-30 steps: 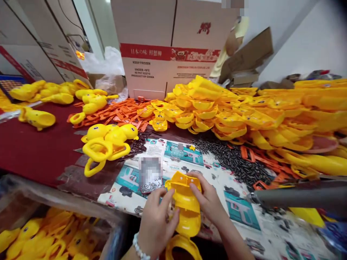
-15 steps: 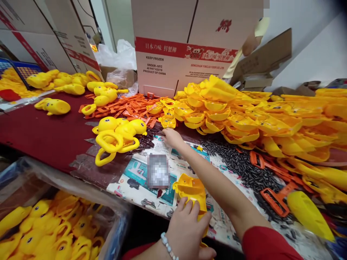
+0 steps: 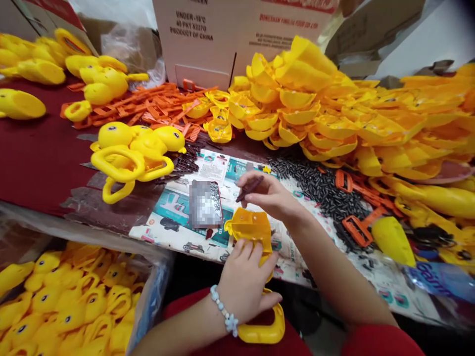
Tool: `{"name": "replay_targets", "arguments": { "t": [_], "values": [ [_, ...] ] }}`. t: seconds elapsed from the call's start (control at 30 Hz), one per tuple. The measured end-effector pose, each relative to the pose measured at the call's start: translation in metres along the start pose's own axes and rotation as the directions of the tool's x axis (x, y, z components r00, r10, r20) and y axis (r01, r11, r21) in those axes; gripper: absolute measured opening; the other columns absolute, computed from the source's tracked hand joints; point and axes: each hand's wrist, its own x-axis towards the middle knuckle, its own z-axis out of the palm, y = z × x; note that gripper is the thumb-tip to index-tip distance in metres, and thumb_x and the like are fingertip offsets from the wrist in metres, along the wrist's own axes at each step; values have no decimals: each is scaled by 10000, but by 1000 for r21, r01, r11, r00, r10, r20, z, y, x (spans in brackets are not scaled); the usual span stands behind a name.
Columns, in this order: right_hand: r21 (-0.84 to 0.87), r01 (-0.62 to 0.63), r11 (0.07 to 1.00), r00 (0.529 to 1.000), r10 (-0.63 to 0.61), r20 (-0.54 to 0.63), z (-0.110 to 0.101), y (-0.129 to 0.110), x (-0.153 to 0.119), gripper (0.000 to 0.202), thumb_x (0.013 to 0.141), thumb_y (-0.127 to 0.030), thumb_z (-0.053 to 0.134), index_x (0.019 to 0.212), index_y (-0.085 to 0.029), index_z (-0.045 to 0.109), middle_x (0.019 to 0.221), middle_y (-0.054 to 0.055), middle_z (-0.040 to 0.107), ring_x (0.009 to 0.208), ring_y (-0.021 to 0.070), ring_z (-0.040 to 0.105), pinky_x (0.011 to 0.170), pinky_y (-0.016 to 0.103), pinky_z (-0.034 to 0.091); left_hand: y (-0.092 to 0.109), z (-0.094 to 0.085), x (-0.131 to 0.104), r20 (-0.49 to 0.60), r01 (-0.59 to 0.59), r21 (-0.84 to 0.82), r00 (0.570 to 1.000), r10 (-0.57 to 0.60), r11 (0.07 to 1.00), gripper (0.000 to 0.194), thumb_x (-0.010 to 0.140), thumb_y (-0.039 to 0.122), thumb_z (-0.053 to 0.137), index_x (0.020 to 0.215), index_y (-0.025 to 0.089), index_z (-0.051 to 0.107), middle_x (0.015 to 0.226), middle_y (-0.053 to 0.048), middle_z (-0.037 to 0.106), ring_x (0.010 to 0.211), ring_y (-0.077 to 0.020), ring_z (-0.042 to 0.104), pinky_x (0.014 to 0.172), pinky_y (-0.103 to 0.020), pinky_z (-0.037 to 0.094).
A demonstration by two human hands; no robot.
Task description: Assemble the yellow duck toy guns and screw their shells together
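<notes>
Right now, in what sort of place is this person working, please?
Probably a small toy-assembly workshop: piled yellow half-shells, heaped orange plastic parts, and a box holding many yellow, duck-like toys all suggest it.

The yellow plastic toy half [image 3: 249,228] is hollow side up, its looped handle [image 3: 261,336] toward 6 o'clock. A slim dark-brown piece [image 3: 251,189] is held at its 12 o'clock, slanting from 8 to 2.
</notes>
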Motion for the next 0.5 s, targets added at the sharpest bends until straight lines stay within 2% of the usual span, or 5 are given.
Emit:
{"name": "replay_targets", "arguments": {
  "t": [0.13,0.23,0.37,0.43,0.5],
  "values": [
    [-3,-55,998,994,55,-93,7,5,-37,292,751,-412,693,872,-177,570,760,6,603,673,115,592,611,244,501,1,-2,2,28,-10,10,1000,9,1000,664,711,601,684,1211,192,529,1172,-140,574,1127,-307,509,1031,-481,338],
    [-373,-42,927,967,-57,-250,9,14,-47,218,814,-375,659,776,-170,596,720,12,594,652,126,546,602,274,461,2,-4,3,42,-12,-1,999,12,1000,668,696,594,701,1199,190,528,1162,-135,572,1093,-297,512,1017,-467,345],
    [-699,120,705,940,-308,-149,13,27,-46,156,889,-309,573,855,-180,654,952,81,606,937,213,528,830,392,457,3,-5,3,44,-8,7,999,8,1000,644,702,591,697,1175,182,542,1130,-133,584,1094,-295,502,1019,-457,336],
    [-704,150,694,944,-311,-106,16,32,-45,158,903,-289,543,918,-202,675,1089,92,582,1061,237,495,923,435,432,3,-5,3,45,-5,16,999,4,1000,630,706,592,693,1162,183,547,1134,-132,583,1100,-295,498,1026,-454,329],
    [-634,146,760,946,-295,-136,18,36,-45,149,897,-268,544,921,-221,684,1100,81,572,1081,227,504,947,430,428,3,-4,3,36,-4,14,999,3,1000,629,706,598,690,1162,189,546,1140,-131,581,1113,-295,493,1036,-456,322]
  ]
}}
